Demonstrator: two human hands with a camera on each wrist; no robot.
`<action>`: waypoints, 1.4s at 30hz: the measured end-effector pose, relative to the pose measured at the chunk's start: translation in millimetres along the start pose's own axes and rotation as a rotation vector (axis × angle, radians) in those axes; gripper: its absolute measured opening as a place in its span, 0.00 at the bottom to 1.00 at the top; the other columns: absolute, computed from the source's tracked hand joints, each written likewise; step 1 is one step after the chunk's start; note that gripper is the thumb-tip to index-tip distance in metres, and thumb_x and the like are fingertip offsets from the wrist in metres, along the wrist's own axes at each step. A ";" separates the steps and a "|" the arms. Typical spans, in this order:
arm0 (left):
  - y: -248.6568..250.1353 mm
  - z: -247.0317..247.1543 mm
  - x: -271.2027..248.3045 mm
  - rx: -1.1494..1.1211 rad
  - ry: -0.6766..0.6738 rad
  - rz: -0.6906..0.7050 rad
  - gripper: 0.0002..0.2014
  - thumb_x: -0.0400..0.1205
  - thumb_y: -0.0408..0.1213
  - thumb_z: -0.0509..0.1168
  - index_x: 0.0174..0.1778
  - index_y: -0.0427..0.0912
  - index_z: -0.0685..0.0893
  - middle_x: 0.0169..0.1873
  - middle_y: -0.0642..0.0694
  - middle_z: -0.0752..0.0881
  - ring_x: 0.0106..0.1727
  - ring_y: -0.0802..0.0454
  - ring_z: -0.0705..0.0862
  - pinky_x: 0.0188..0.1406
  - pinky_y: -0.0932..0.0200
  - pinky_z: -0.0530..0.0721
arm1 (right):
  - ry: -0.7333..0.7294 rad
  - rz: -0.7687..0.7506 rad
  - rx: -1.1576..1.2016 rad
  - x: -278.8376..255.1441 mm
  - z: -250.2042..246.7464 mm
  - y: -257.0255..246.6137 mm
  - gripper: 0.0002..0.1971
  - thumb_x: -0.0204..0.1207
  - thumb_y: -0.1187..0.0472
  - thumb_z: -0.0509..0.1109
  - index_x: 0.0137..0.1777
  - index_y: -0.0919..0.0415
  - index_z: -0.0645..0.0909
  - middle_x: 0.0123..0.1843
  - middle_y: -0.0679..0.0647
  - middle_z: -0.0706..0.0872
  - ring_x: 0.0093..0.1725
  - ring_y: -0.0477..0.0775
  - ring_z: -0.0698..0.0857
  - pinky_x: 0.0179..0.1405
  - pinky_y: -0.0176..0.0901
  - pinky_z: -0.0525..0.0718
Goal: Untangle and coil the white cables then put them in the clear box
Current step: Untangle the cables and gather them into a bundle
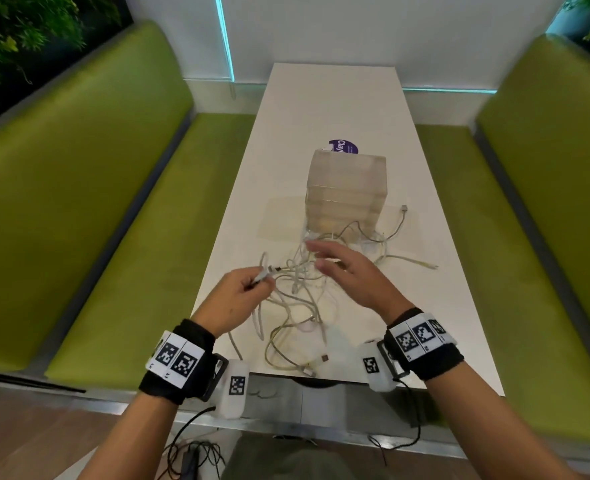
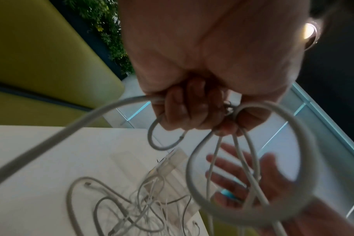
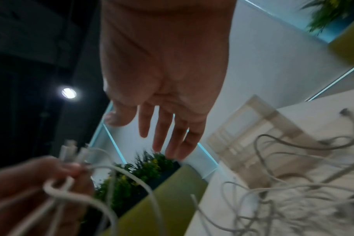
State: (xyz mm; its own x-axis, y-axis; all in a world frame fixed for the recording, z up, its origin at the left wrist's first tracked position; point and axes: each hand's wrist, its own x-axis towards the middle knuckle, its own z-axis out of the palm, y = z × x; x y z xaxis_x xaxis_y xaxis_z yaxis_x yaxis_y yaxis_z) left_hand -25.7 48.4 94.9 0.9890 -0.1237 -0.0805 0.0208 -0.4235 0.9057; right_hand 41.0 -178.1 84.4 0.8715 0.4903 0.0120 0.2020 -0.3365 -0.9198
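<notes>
A tangle of white cables [image 1: 297, 296] lies on the near half of the white table [image 1: 338, 109]. My left hand [image 1: 241, 289] is raised over the table's left edge and grips cable ends with their plugs [image 1: 269, 270]. In the left wrist view its curled fingers [image 2: 184, 108] hold several strands and loops of cable [image 2: 251, 161]. My right hand [image 1: 342, 268] hovers above the tangle with fingers [image 3: 162, 132] spread and straight, holding nothing. The clear box [image 1: 347, 192] stands upright just beyond the cables, with a few strands [image 1: 366, 233] lying against its base.
Green benches [image 1: 89, 188] flank the table on both sides. A purple round sticker [image 1: 343, 146] lies behind the box. A loose plug end [image 1: 404, 207] lies right of the box, another plug [image 1: 324, 358] near the table's front edge.
</notes>
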 end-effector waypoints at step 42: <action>-13.1 2.9 -25.7 -0.755 0.205 -0.048 0.12 0.85 0.40 0.54 0.39 0.39 0.75 0.21 0.55 0.64 0.21 0.59 0.59 0.21 0.65 0.58 | -0.352 0.199 -0.497 -83.7 81.9 72.1 0.13 0.75 0.53 0.71 0.56 0.58 0.78 0.55 0.55 0.81 0.52 0.54 0.80 0.47 0.43 0.76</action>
State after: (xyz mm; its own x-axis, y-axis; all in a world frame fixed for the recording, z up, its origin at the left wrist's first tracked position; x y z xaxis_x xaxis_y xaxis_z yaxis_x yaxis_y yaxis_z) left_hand -51.8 54.5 83.9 0.9903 0.0790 -0.1146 0.0849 0.3101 0.9469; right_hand -54.1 -177.5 -15.1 0.7319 0.5860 -0.3477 0.3081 -0.7398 -0.5981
